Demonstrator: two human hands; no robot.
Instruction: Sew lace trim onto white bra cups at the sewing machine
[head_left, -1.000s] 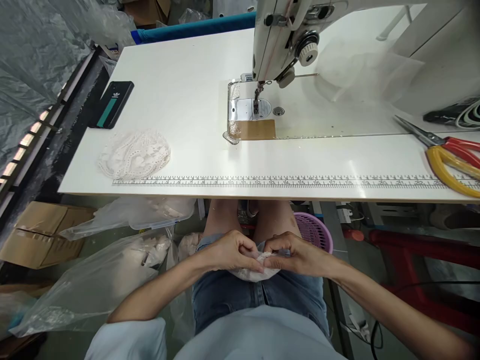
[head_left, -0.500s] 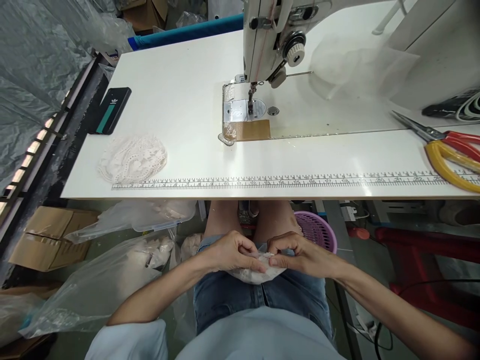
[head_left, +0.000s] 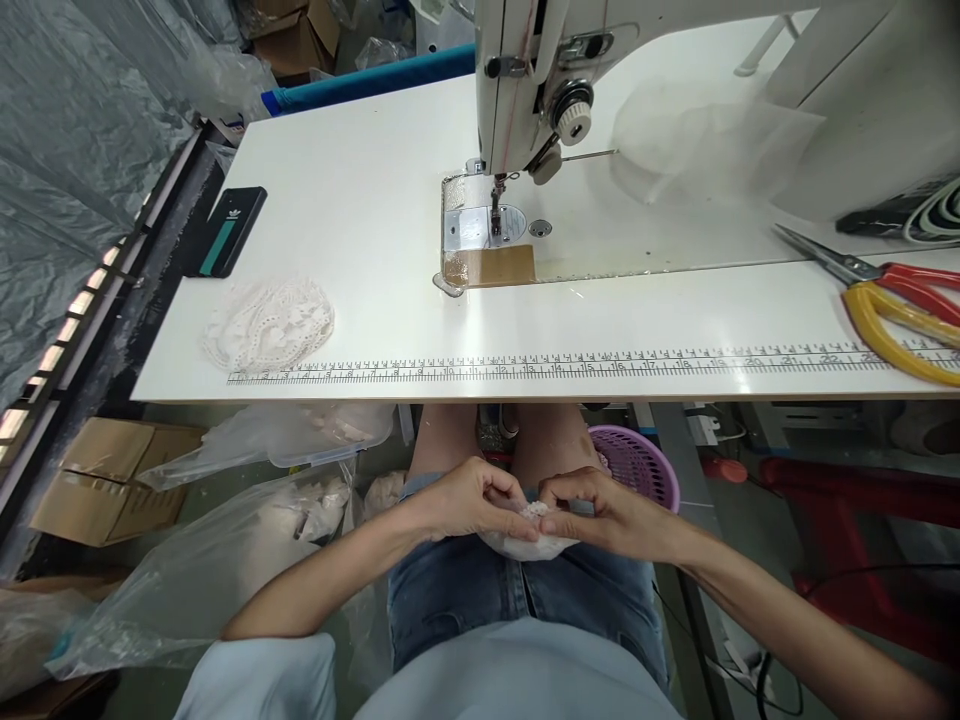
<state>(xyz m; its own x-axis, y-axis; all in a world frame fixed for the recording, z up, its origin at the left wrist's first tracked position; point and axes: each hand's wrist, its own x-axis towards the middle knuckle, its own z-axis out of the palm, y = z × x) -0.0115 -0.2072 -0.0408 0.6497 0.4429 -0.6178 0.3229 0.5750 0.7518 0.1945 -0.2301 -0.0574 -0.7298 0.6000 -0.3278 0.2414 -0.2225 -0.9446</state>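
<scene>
Over my lap, below the table's front edge, I hold a small piece of white lace fabric (head_left: 525,547). My left hand (head_left: 489,503) pinches its left side between thumb and fingers. From the other side my right hand (head_left: 589,510) grips it the same way, the two thumbs close together. A bunched white edge shows between the fingertips; much of the piece is hidden by my hands. On the table at the left lies a flat pile of white lace (head_left: 270,325), apart from both hands.
A sewing machine (head_left: 517,90) stands on the white table (head_left: 360,220), which has a printed ruler (head_left: 525,370) along its front. Scissors (head_left: 877,290) lie at the right, a dark phone (head_left: 229,232) at the left. Below are a purple basket (head_left: 664,460), plastic bags (head_left: 202,560) and a cardboard box (head_left: 112,480).
The view has shifted slightly. My hands keep their pinch on the lace fabric, and its lower part now shows less, gathered closer under the fingers.
</scene>
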